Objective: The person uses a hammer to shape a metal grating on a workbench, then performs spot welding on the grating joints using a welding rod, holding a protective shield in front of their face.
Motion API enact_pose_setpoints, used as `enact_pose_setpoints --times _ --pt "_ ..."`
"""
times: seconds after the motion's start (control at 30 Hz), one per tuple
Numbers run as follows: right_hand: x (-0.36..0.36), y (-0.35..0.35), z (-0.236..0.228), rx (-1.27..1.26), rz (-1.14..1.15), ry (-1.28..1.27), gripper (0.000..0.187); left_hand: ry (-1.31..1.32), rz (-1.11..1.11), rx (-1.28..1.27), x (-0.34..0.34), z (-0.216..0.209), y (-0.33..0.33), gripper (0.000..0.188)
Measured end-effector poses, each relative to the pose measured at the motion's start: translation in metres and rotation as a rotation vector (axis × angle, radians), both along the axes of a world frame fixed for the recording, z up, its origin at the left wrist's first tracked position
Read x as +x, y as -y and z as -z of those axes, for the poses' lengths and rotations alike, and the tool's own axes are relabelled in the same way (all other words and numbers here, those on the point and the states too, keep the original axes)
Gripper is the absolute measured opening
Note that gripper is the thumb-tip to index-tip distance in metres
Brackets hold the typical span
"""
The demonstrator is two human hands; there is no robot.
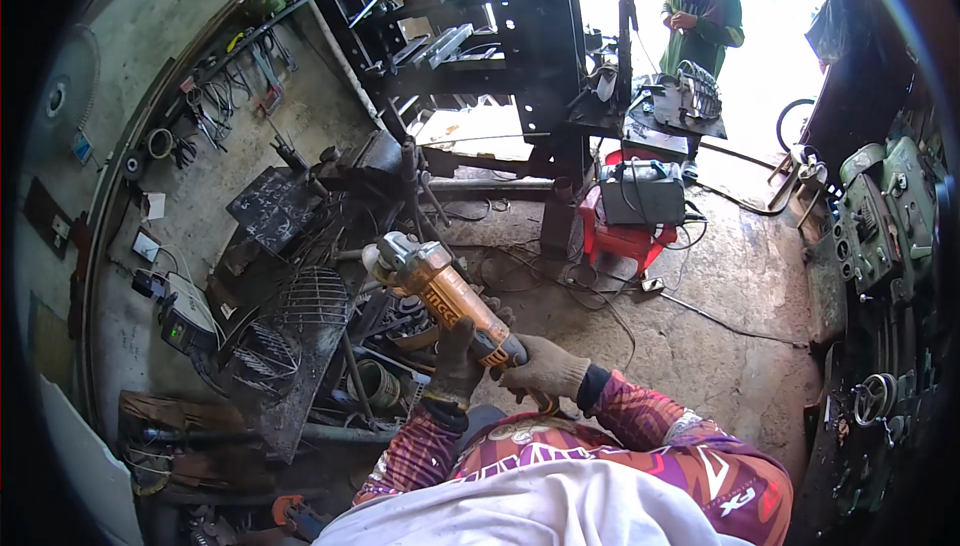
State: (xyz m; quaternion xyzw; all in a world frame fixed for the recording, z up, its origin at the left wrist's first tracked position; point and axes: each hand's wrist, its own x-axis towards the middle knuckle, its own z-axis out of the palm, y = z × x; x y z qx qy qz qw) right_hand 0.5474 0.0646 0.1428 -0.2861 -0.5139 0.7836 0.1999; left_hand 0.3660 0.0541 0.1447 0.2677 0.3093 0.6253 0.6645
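Observation:
An orange and grey angle grinder (462, 311) is held up in front of my chest, its metal head pointing away to the upper left. My left hand (455, 366), in a dark work glove, grips the underside of its body. Around the rear end closes my right hand (548, 364), also gloved, with some fingers hidden behind the tool. A metal wire basket (312, 298) lies on the dark workbench (300, 408) to the left of the grinder, and a second wire frame (265, 354) is beside it.
A red plastic stool (612, 236) bears a grey boxy machine (642, 196) ahead. Cables (600, 291) trail over the floor. A green metal machine (890, 211) stands at right. Near the bright doorway a person (695, 16) stands behind a small metal table (690, 111). Tools hang along the left wall.

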Motion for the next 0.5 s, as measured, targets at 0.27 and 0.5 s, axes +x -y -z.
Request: enact_pose_setpoints --times 0.27,0.5 --pt "-0.014 0.013 -0.011 0.023 0.04 0.074 0.039 0.031 0.052 0.018 -0.013 0.018 0.01 0.066" --pt "-0.053 0.016 -0.015 0.1 -0.039 0.171 0.042 0.029 -0.1 0.045 -0.052 0.033 0.023 0.069"
